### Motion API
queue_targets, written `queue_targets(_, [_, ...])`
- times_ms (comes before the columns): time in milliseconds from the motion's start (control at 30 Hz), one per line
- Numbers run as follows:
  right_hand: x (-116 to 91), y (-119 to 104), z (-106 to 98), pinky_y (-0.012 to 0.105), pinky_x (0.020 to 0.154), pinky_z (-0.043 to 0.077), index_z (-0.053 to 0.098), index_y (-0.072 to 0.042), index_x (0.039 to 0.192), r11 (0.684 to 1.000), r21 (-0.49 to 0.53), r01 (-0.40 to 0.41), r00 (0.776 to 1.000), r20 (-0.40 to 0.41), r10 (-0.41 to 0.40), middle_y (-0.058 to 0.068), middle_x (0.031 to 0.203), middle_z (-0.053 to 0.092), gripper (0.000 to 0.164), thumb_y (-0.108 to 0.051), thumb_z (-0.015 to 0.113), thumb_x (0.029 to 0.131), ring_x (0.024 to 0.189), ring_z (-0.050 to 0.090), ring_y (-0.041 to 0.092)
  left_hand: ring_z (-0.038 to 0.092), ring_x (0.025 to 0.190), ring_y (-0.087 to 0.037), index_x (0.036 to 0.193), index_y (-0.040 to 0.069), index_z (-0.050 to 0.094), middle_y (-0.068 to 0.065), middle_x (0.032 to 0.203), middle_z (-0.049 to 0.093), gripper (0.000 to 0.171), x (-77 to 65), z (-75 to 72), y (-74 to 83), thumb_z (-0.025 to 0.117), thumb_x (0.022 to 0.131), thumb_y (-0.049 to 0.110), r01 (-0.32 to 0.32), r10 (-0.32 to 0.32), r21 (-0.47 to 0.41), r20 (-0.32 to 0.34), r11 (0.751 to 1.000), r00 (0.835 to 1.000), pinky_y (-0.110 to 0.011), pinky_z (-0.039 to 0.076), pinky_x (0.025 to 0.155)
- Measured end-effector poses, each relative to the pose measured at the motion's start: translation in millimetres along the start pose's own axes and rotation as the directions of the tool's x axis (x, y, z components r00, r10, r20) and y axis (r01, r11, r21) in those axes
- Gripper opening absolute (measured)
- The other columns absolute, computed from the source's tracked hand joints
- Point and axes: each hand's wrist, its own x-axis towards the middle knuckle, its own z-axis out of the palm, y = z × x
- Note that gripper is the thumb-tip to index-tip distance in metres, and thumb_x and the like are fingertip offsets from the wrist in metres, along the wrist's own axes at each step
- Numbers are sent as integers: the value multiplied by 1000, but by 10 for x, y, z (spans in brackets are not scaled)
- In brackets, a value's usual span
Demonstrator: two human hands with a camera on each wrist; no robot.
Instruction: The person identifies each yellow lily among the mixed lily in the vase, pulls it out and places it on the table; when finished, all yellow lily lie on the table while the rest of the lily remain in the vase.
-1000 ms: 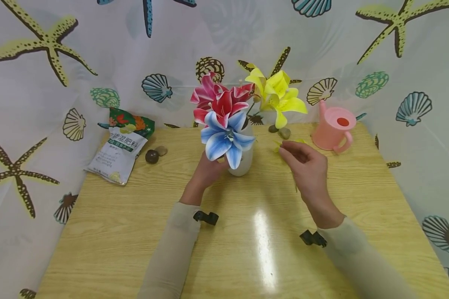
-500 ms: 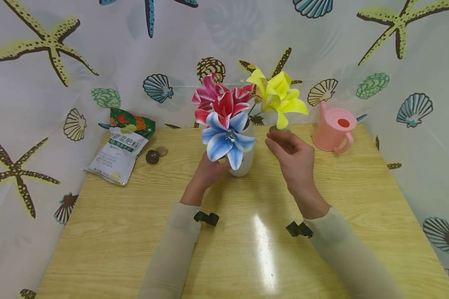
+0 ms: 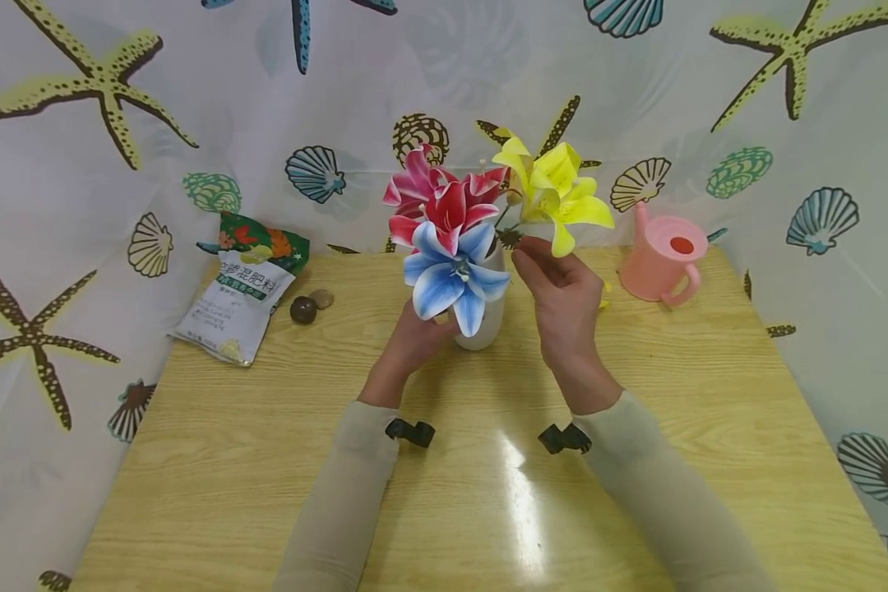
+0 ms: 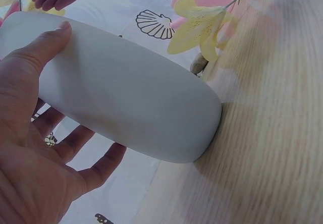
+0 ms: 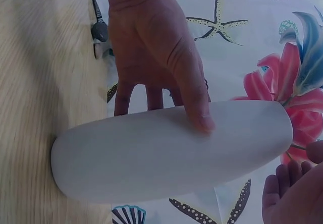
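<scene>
A white vase (image 4: 131,88) stands on the table, gripped by my left hand (image 4: 35,113) with the thumb on the near side and fingers curled round the other. Out of its mouth rise red-pink lilies (image 3: 451,205), a blue lily (image 3: 459,279) and yellow lilies (image 3: 562,189). Beside the vase's rim, below the yellow blooms, is my right hand (image 3: 566,304), fingers loosely bent, with a gap between thumb and fingers in the right wrist view. Another yellow lily (image 4: 197,27) lies on the table, mostly hidden behind that hand in the head view.
A pink watering can (image 3: 654,259) stands at the back right. At the back left lie a fertilizer bag (image 3: 240,292), a dark round ball (image 3: 303,310) and a flat stone (image 3: 321,298). A shell-print curtain (image 3: 222,107) hangs behind the wooden table (image 3: 252,460).
My right hand has moved left and slightly up, from over the loose yellow lily to beside the vase's rim. My left hand keeps its hold on the vase.
</scene>
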Motion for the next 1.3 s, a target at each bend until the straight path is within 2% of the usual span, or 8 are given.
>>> queue_targets(133, [39,23,76,33,114,61,78,3,130,1000,4,-2,1000,-17,2,5,123,83,31,-12,81,104,118,80,15,52,159,-36,167,15,42,-11,170,54,78,-6,5,11,83,101,19,-13,13,-1,-4,1000,1000,-61,43,132])
queue_targets(367, [60,25,150,33,113,62,81,-1,127,1000,-1,7,998,-57,-7,-4,117,82,27,-15,82,104,119,80,17,51,160,-37,167,14,42,-12,171,53,77,-6,9,24,82,102,19,-8,8,13,0,1000,1000,-62,41,133])
queue_targets(600, [56,37,247,28,106,64,83,-5,117,996,58,69,991,-118,-61,3,114,83,18,-12,84,101,109,80,13,52,159,-36,168,12,41,-13,171,53,76,0,3,33,80,103,20,-29,29,26,3,999,1000,-61,42,133])
queue_targets(767, [59,79,341,25,100,65,84,-6,110,986,114,118,979,-178,-97,-3,105,84,11,-8,85,99,102,80,12,53,157,-36,167,12,42,-13,170,54,75,15,3,31,79,103,19,-40,40,0,2,999,999,-61,43,132])
queue_targets(967, [53,79,422,21,94,64,82,2,111,983,128,133,975,-198,-106,-13,96,83,14,-6,82,99,97,78,9,52,157,-35,168,13,41,-12,170,53,77,12,6,33,80,102,20,-48,48,23,-7,999,999,-60,41,134])
queue_targets(1167, [55,66,438,22,96,65,82,3,111,982,128,137,972,-210,-108,-14,94,83,14,-6,82,100,96,80,8,49,161,-34,170,18,40,-9,173,51,82,24,14,50,83,100,17,-49,49,11,-18,999,999,-60,37,136])
queue_targets(1300, [56,61,446,23,97,65,82,1,110,980,134,146,971,-210,-116,-13,95,83,12,-5,81,100,96,80,9,50,160,-34,170,17,40,-10,172,51,80,16,9,47,82,101,18,-46,46,9,-17,999,999,-61,39,135])
